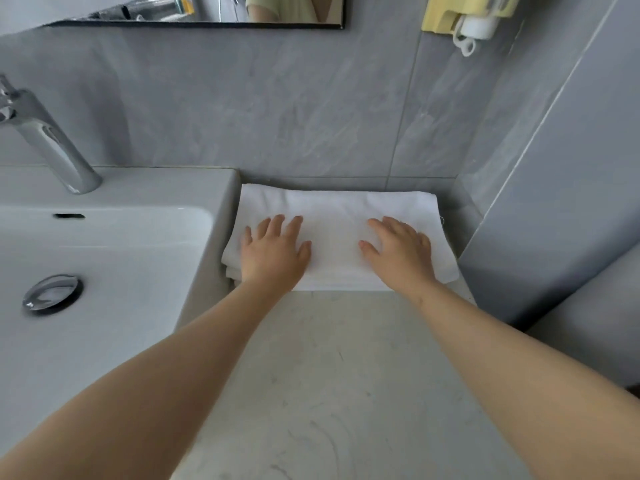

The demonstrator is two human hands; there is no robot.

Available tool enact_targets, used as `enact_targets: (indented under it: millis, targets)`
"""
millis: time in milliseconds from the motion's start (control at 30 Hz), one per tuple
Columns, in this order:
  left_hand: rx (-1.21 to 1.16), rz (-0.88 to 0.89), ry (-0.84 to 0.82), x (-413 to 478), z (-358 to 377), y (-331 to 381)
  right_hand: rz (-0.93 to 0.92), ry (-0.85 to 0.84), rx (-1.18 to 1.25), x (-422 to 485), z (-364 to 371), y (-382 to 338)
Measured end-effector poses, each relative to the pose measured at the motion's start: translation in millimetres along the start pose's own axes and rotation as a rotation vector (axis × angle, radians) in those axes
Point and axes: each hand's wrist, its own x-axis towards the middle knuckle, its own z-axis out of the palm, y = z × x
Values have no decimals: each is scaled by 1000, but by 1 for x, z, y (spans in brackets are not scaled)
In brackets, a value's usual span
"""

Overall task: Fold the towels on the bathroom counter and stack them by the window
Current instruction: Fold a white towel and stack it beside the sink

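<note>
Folded white towel is lying flat at the far end of the marble counter, up against the grey tiled wall — more folded layers are showing under its left near edge, so it's sitting on a stack. Left hand is pressing flat on the towel's left part, fingers straight & spread wide, holding nothing. Right hand is resting flat on the right part, fingers likewise extended & splayed, gripping nothing. Both forearms are reaching in from the near side. Just left of the towel, touching its edge, the white sink is sitting w/ a chrome drain plug in the basin & a chrome faucet at far left. Above — mirror bottom edge is showing top centre; a yellow holder w/ a white item is hanging top right.
</note>
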Motion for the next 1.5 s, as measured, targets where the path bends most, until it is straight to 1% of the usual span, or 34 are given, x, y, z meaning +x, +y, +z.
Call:
enact_targets:
  millis: [67, 167, 300, 567, 800, 967, 1067, 1167, 1233, 1300, 1367, 1467, 1500]
  targets:
    - [31, 66, 96, -18, -7, 1, -33, 74, 35, -18, -4, -11]
    - [28, 127, 82, -43, -17, 1, -71, 104, 59, -47, -11, -23]
    - [41, 154, 59, -77, -21, -5, -81, 68, 43, -84, -15, -30]
    - [32, 193, 21, -120, -25, -10, 33, -39, 50, -139, -13, -39]
    - [28, 209, -11, -138, -19, -9, 98, -82, 66, -157, -14, -32]
    - [14, 171, -21, -132, -16, 5, 132, -98, 102, -146, -20, -9]
    - [-5, 119, -30, -123, -12, 18, 125, -116, 127, -134, -25, 10]
    - [-67, 29, -65, -110, -5, 35, 118, -168, 174, -119, -27, 30]
    - [-130, -45, -90, -103, -1, 46, 137, -188, 241, -107, -26, 47]
    - [-235, -141, -118, -96, 4, 56, 167, -163, 353, -94, -24, 61]
    - [-416, -293, -149, -88, 9, 65, 250, -120, 484, -79, -26, 70]
    - [-850, -594, -151, -77, 10, 76, 412, -100, 704, -59, -26, 77]
    - [-959, -650, -148, -72, 10, 79, 456, -89, 789, -54, -25, 78]
